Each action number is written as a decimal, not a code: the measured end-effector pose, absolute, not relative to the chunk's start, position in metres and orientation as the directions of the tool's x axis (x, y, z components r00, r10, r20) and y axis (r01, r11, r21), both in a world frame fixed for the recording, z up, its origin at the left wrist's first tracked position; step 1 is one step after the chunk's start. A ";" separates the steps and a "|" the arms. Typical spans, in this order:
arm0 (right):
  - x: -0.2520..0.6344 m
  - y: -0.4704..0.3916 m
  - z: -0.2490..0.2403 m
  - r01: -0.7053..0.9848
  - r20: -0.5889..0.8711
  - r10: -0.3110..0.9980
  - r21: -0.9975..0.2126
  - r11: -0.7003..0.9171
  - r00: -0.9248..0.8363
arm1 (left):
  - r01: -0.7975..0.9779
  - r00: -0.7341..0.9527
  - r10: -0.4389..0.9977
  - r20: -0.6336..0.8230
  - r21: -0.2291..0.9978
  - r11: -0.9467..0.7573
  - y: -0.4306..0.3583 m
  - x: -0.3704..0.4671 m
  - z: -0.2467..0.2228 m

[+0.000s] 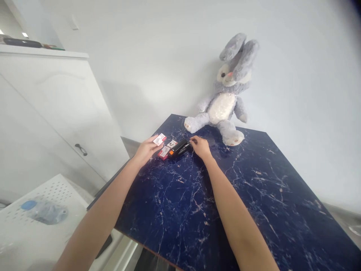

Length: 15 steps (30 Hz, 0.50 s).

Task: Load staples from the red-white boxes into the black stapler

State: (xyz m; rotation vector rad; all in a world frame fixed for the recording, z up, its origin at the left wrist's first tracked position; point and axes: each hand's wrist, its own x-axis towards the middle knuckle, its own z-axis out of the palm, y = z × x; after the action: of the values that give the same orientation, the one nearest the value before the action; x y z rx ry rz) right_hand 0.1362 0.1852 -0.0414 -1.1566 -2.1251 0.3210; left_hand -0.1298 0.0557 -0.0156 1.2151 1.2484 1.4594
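My left hand (146, 150) is closed on a small red and white box (159, 139), held at the left part of the blue marbled table (180, 203). Just right of it, another red and white box (164, 152) lies on the table, with a small white box (172, 143) behind it. A black stapler-like object (180, 148) with an orange part at its left end rests against these boxes. At its right end is my right hand (199, 146), fingers pinched together; whether they grip the black object is too small to tell.
A grey plush rabbit (222, 107) sits at the table's back edge against the white wall. To the left stand a white cabinet (50, 109) and a lower white surface (31, 241) bearing a plastic bottle (47, 211) with a blue cap.
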 end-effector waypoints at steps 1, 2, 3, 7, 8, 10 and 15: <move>0.135 0.186 -0.040 0.618 0.455 0.836 -0.573 0.538 -0.306 | -0.008 -0.144 0.978 0.153 0.988 -0.156 0.054 -0.129 -0.013; 0.133 0.186 -0.037 0.582 0.468 0.853 -0.636 0.506 -0.230 | -0.014 -0.114 0.980 0.160 0.987 -0.163 0.052 -0.128 -0.010; 0.132 0.185 -0.033 0.533 0.481 0.865 -0.698 0.479 -0.147 | -0.031 -0.080 0.983 0.165 0.985 -0.168 0.050 -0.127 -0.008; 0.134 0.176 -0.006 0.200 0.428 0.902 -0.889 0.412 0.045 | -0.152 0.000 0.988 0.154 0.977 -0.152 0.045 -0.120 -0.001; 0.137 0.171 0.001 0.115 0.412 0.910 -0.907 0.406 0.035 | -0.175 -0.010 0.991 0.131 0.976 -0.131 0.045 -0.117 0.001; 0.146 0.156 0.016 -0.014 0.394 0.919 -0.919 0.394 -0.018 | -0.216 -0.053 0.996 0.074 0.973 -0.084 0.044 -0.113 0.003; 0.163 0.110 0.054 -0.155 0.292 0.937 -0.952 0.265 -0.192 | -0.274 -0.101 0.995 0.021 0.960 -0.048 0.040 -0.102 0.006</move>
State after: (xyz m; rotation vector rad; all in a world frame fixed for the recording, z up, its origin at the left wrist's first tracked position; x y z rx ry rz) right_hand 0.1628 0.1104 0.0544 -0.7962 -1.3876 1.2005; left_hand -0.1017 0.0399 0.0064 0.9764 1.0499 1.4252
